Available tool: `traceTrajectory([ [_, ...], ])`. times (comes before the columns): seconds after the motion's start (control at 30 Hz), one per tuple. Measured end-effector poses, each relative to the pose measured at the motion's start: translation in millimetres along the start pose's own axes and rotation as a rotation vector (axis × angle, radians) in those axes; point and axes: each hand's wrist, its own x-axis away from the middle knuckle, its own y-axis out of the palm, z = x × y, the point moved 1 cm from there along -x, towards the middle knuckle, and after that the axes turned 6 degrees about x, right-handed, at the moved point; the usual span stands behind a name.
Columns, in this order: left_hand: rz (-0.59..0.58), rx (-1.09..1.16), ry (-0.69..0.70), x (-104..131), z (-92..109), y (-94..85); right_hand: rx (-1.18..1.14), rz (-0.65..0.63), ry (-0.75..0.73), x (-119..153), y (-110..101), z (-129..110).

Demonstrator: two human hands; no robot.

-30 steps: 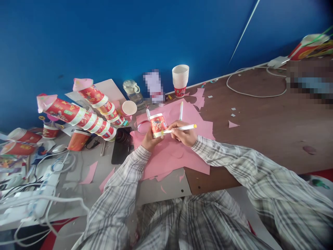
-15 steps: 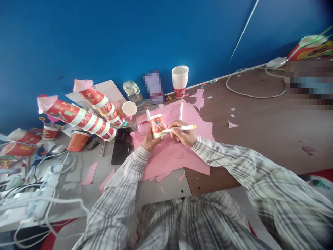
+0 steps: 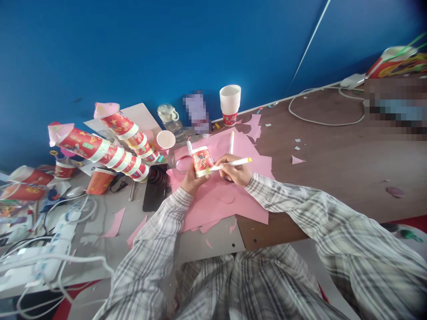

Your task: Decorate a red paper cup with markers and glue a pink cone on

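My left hand (image 3: 193,181) is closed around a red paper cup (image 3: 202,161) with a printed figure and a pale yellow-green band along its lower rim. My right hand (image 3: 236,170) pinches a white marker (image 3: 237,162) with a yellow end; its tip touches or nearly touches that band. Beneath both hands lie overlapping sheets of pink paper (image 3: 247,195). A second white marker (image 3: 232,141) rests on the paper just beyond my right hand. Behind the cup, a ring-shaped item with a pinkish edge (image 3: 183,163) lies partly hidden.
Two towers of stacked red cups with pink cones (image 3: 100,149) stand left, near a black phone (image 3: 155,189). A water bottle (image 3: 171,122) and a white cup stack (image 3: 230,104) stand along the blue wall. Cables and a power strip (image 3: 53,249) crowd the left; paper scraps (image 3: 297,159) lie right.
The view has shifted very slightly. My hands, the cup and the marker keep nearly the same positions, with the tip still at the cup's lower rim.
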Motion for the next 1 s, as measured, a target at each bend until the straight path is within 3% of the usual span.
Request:
traceTrajectory([
  [0.07,-0.002,-0.001,0.0,0.0,0.0,0.0,-0.012,0.035,0.022,-0.2,-0.6,0.8],
  [0.23,-0.006,-0.002,0.004,0.6,0.6,0.2,-0.007,-0.071,-0.024,-0.2,-1.0,2.3],
  [0.37,-0.002,0.002,0.002,0.7,1.8,1.2,-0.047,0.019,0.026,-0.4,-2.3,2.3],
  [0.53,-0.01,0.014,0.004,0.8,3.2,2.5,-0.041,-0.07,-0.023,-1.6,-2.4,1.2],
  [0.67,-0.002,0.007,0.003,0.6,3.5,2.6,-0.044,0.021,0.016,-2.2,-2.9,2.6],
  [0.83,-0.01,0.007,0.003,0.6,4.0,3.1,-0.025,-0.077,-0.032,-1.6,-2.5,2.8],
  [1.0,-0.009,-0.001,0.002,0.7,3.8,2.7,-0.013,0.006,-0.012,-2.3,-4.4,2.8],
])
